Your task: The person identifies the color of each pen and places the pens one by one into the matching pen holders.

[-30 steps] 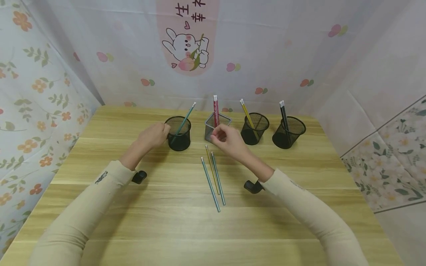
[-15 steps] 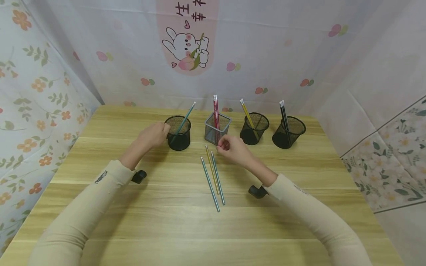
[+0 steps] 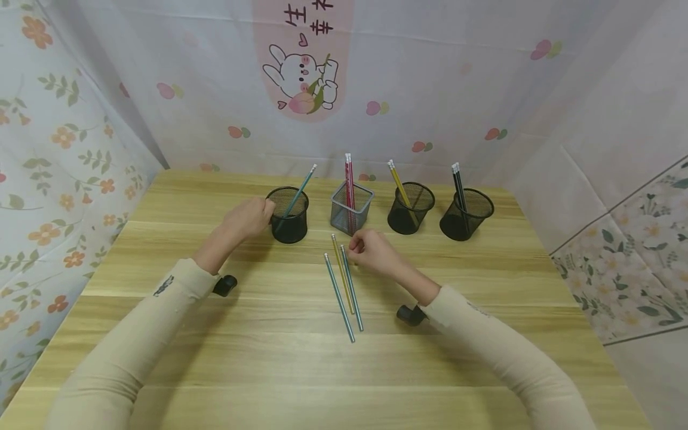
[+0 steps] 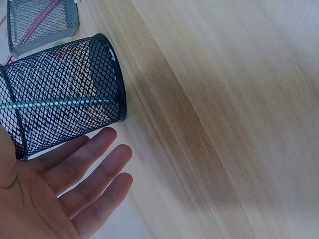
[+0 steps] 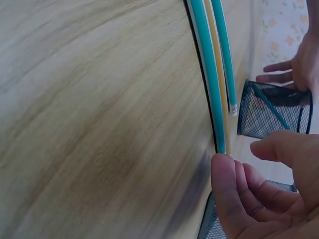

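Note:
My left hand (image 3: 248, 218) is at the near-left rim of a round black mesh pencil cup (image 3: 290, 230), its thumb and forefinger at the rim. In the left wrist view the other fingers (image 4: 102, 174) stretch loosely beside the cup wall. A teal pencil (image 3: 301, 190) leans inside this cup. My right hand (image 3: 373, 254) is over the eraser end of a loose teal pencil (image 3: 352, 286). The right wrist view shows the forefinger right at that pencil's end, with the thumb apart from it. Beside it lie a yellow pencil (image 3: 344, 278) and another teal pencil (image 3: 338, 295).
Behind my right hand stands a square grey mesh cup (image 3: 341, 220) with red pencils (image 3: 349, 179). To its right are a black mesh cup (image 3: 403, 222) with yellow pencils (image 3: 398, 182) and another (image 3: 454, 229) with black pencils (image 3: 459, 186). Printed cloth hangs behind the wooden table (image 3: 258, 364).
My right hand has moved down toward the front, from before the square grey cup to the eraser ends of the loose pencils. The left hand stays at the cup rim.

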A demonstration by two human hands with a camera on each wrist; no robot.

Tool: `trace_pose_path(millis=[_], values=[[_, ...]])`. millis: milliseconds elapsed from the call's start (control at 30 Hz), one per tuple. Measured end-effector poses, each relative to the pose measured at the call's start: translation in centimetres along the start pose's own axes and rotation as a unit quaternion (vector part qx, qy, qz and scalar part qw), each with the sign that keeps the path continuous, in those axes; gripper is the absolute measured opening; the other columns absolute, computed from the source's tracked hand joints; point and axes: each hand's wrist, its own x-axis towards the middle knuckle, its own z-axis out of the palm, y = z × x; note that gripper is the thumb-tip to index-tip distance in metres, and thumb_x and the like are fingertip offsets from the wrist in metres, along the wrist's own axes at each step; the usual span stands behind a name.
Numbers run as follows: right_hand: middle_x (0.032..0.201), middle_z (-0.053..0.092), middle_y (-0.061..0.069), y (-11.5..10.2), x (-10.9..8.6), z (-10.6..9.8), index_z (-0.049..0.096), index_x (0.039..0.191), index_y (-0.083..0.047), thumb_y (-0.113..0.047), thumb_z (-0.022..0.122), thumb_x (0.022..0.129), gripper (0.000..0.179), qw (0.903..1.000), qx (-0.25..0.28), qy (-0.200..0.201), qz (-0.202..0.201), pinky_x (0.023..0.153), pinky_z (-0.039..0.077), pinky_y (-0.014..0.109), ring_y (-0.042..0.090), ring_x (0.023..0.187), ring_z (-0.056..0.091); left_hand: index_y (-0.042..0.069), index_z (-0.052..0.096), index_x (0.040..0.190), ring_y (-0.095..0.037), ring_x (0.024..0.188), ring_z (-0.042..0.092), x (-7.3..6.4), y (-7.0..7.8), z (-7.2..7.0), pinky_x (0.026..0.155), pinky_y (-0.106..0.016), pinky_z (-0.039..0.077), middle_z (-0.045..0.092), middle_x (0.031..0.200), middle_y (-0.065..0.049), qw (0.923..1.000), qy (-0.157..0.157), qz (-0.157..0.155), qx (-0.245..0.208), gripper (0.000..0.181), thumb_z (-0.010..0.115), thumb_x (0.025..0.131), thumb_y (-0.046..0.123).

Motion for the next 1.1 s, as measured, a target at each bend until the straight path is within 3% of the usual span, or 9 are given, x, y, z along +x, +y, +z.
trace_pose_path(millis=[400,800,1100], values=[[0.075,0.063,0.002,-0.2,0.7,0.6,0.066,0.083,-0.003,-0.005,0.072,0.089,0.009,0.9993,-0.036,-0.007,0.009,0.058,0.046,0.025,0.013,0.065,0.057,0.006,0.044,0.076,-0.02,0.057,0.033,-0.2,-0.1,-0.1,0.059,-0.036,0.032,0.044,0.069,-0.008,1.0,-0.005,-0.001,-0.004,0.045,0.022,0.111,0.025],[0.061,0.055,-0.001,-1.1,1.4,1.0,0.06,0.069,-0.008,-0.009,0.073,0.088,0.023,0.996,-0.059,-0.039,0.055,0.05,0.037,0.025,0.01,0.053,0.047,0.007,0.044,0.075,-0.02,0.058,0.032,-0.2,0.0,-0.1,0.059,-0.036,0.031,0.045,0.07,-0.008,0.9999,-0.008,-0.01,-0.005,0.045,0.02,0.109,0.024],[0.056,0.062,0.003,-1.0,1.9,1.2,0.063,0.065,-0.006,-0.008,0.074,0.088,0.026,0.9934,-0.05,-0.047,0.092,0.053,0.047,0.027,0.015,0.049,0.064,0.007,0.044,0.077,-0.019,0.058,0.031,-0.2,0.1,-0.2,0.059,-0.035,0.03,0.043,0.069,-0.007,0.9998,-0.016,-0.011,-0.004,0.044,0.017,0.108,0.025]])
